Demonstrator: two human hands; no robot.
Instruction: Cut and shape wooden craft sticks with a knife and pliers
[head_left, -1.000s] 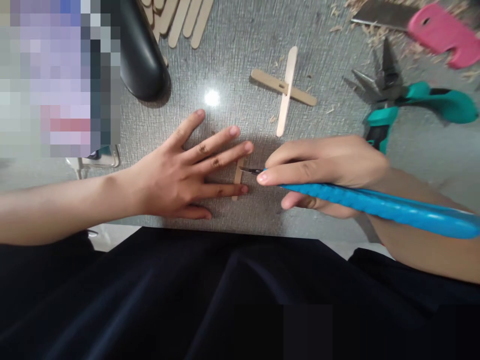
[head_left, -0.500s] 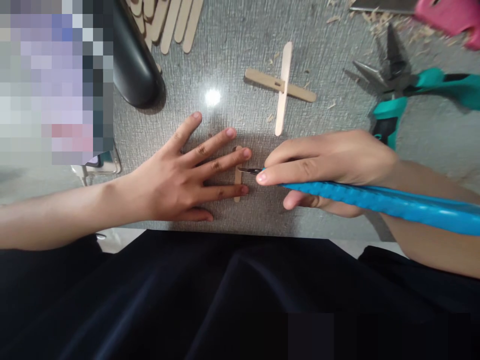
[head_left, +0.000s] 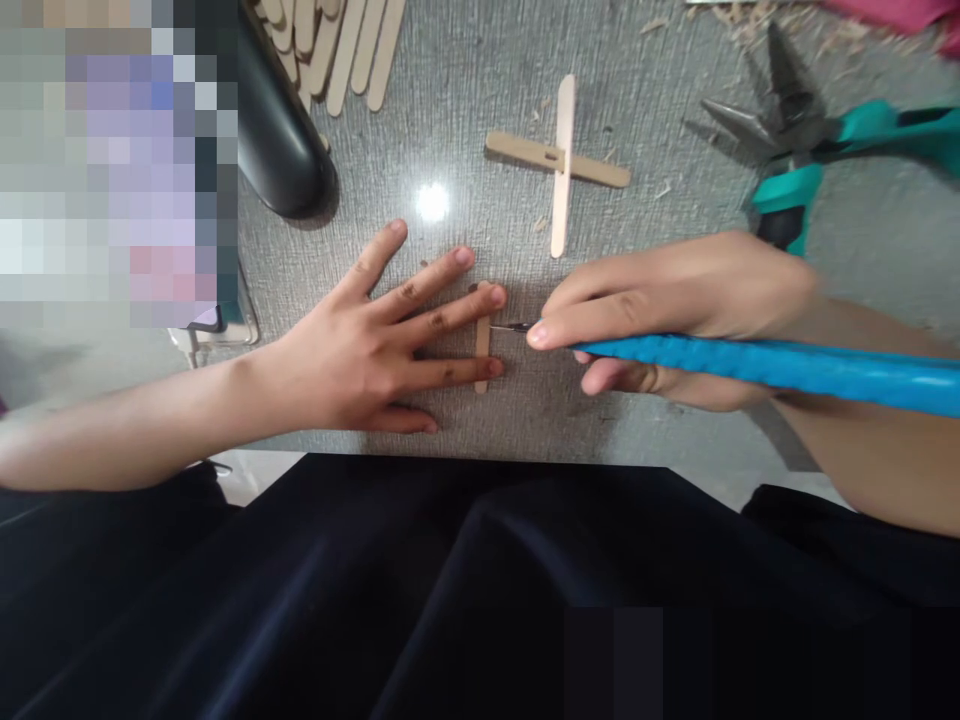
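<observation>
My left hand (head_left: pixel 352 350) lies flat with its fingers spread. Two of its fingertips rest on a short wooden craft stick (head_left: pixel 482 340), pinning it to the table. Opposite it, my right hand (head_left: pixel 667 300) is closed around a craft knife (head_left: pixel 750 362) with a ridged blue handle, index finger stretched along the front. The thin blade points left, its tip at the right edge of the stick between those two fingers. Whether the tip touches the wood I cannot tell.
Two crossed craft sticks (head_left: pixel 562 205), one slotted, lie beyond my hands. Teal-handled pliers (head_left: pixel 784 190) rest open at right. Several craft sticks (head_left: pixel 352 50) are spread beside a black rounded object (head_left: pixel 289 150). Wood shavings (head_left: pixel 840 32) litter the far right.
The knife tip has shifted slightly right, from over the stick to its edge, and the handle's rear has swung away from my body. My left hand keeps its place on the stick.
</observation>
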